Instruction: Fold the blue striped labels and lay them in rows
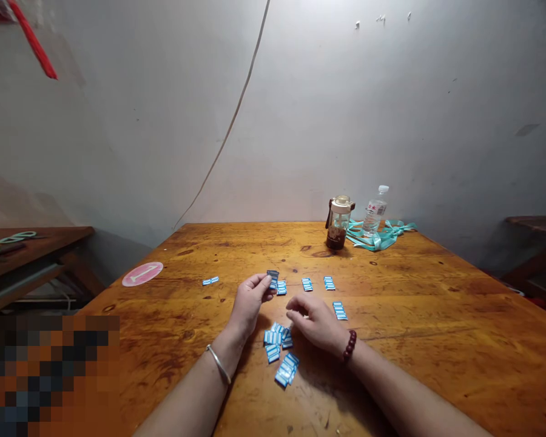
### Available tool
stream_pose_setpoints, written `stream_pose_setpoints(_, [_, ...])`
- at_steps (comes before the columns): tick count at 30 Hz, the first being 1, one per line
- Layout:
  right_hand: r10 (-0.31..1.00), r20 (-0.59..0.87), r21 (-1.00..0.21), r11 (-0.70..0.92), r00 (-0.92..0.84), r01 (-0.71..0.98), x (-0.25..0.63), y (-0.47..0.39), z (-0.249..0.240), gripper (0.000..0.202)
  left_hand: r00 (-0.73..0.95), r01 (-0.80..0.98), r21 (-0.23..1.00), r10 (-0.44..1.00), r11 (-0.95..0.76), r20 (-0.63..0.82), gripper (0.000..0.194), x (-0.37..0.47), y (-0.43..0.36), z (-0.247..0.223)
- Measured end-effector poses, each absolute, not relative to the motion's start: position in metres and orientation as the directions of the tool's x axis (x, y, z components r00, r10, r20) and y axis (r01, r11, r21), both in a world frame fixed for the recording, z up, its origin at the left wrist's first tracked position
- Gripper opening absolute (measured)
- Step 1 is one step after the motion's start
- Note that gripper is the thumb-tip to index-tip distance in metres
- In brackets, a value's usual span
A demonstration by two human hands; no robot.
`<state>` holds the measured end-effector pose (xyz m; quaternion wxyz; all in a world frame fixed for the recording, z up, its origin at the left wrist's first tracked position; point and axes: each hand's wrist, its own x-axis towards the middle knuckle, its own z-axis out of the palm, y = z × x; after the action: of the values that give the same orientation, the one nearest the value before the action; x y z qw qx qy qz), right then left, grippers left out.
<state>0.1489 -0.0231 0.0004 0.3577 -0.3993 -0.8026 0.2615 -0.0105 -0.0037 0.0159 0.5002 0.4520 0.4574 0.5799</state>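
We pinch a small card (273,277) between the thumb and fingers of our left hand (250,297), over the table (164,340). Our right hand (316,320) is apart from it, curled beside a loose pile of blue cards (272,337); we cannot tell whether it grips anything.

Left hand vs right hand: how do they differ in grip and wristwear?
Grip: the left hand pinches a small dark-and-blue piece; the right hand is loosely curled, with no piece visible in its fingers.
Wristwear: the left has a thin silver bangle, the right a dark red beaded bracelet.
Shared: both are bare, over the wooden table.
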Motion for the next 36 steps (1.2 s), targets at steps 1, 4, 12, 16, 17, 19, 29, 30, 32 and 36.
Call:
stream_pose_setpoints(1, [0.8,0.364,-0.649,0.585,-0.477,0.487,0.145,-0.026,0.0,0.01,-0.128,-0.186,0.98,0.991,-0.073,0.05,0.029,-0.013,-0.002,0.016])
stream_pose_setpoints(4, [0.704,0.344,-0.473,0.702,-0.622,0.532,0.134,-0.036,0.001,0.027,-0.151,-0.199,0.979,0.988,-0.053,0.022,0.03,-0.013,0.001,0.014])
stream_pose_setpoints(12, [0.624,0.291,-0.327,0.777,-0.725,0.537,0.131,-0.034,-0.006,0.022,-0.082,-0.164,0.985,0.996,-0.051,0.038,0.029,-0.007,-0.001,0.01])
stream_pose_setpoints(16, [0.676,0.345,-0.457,0.727,-0.651,0.512,0.137,-0.028,-0.008,0.01,-0.064,-0.146,0.988,0.997,-0.043,0.034,0.03,-0.009,0.001,0.008])
stream_pose_setpoints(17, [0.696,0.365,-0.494,0.708,-0.619,0.504,0.139,-0.027,-0.007,0.01,-0.052,-0.14,0.989,0.998,-0.04,0.033,0.03,-0.009,0.0,0.007])
stream_pose_setpoints(19, [0.743,0.406,-0.577,0.66,-0.532,0.482,0.142,-0.025,-0.003,0.011,-0.016,-0.136,0.99,0.999,-0.036,0.034,0.029,-0.008,0.0,0.006])
stream_pose_setpoints(29, [0.897,0.409,-0.818,0.441,-0.167,0.369,0.151,-0.016,0.008,0.018,0.201,-0.175,0.981,0.979,0.078,-0.042,0.026,0.009,-0.012,0.004])
stream_pose_setpoints(30, [0.897,0.413,-0.812,0.442,-0.16,0.381,0.151,-0.016,0.008,0.018,0.215,-0.182,0.979,0.976,0.087,-0.046,0.027,0.01,-0.013,0.004])
stream_pose_setpoints(32, [0.893,0.426,-0.798,0.448,-0.148,0.403,0.152,-0.016,0.007,0.018,0.239,-0.195,0.976,0.97,0.096,-0.048,0.029,0.011,-0.013,0.004])
stream_pose_setpoints(36, [0.888,0.444,-0.79,0.449,-0.116,0.416,0.153,-0.015,0.004,0.018,0.274,-0.198,0.974,0.96,0.113,-0.056,0.029,0.011,-0.014,0.004])
